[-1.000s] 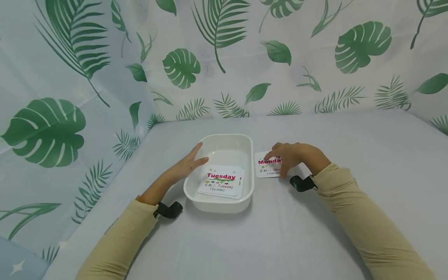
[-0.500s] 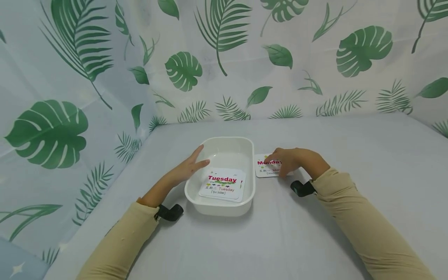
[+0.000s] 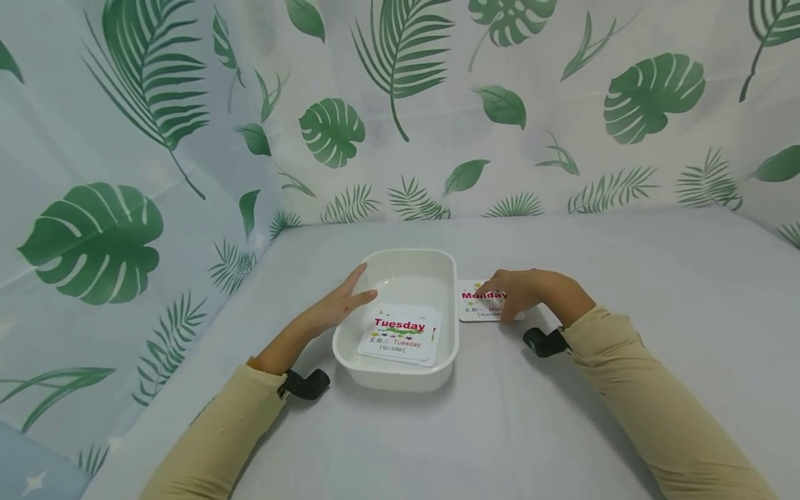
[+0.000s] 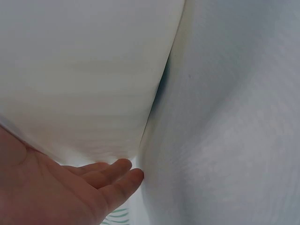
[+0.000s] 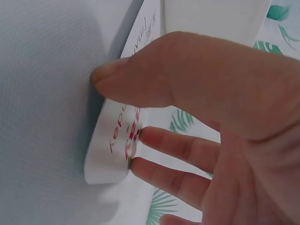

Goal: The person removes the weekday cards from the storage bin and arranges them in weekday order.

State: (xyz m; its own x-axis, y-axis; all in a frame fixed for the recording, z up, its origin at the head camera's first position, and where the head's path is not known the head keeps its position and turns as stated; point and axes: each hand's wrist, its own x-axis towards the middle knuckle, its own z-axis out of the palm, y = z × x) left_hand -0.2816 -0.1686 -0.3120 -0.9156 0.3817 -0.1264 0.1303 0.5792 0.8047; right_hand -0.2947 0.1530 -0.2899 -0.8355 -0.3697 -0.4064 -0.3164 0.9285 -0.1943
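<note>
Head view: at frame centre I see my left hand (image 3: 340, 303) resting flat, fingers straight, against the left rim of the white tray (image 3: 400, 378), where the Tuesday card (image 3: 401, 333) lies. Just right of the tray, my right hand (image 3: 521, 292) curls over the Monday card (image 3: 481, 302) on the table (image 3: 500, 430). Left wrist view: the fingers (image 4: 110, 180) lie relaxed against the tray wall. Right wrist view: thumb and fingertips (image 5: 154, 154) pinch the card's edge. I judge the pickup is in hand; next, the card needs lifting clear of the rim.
</note>
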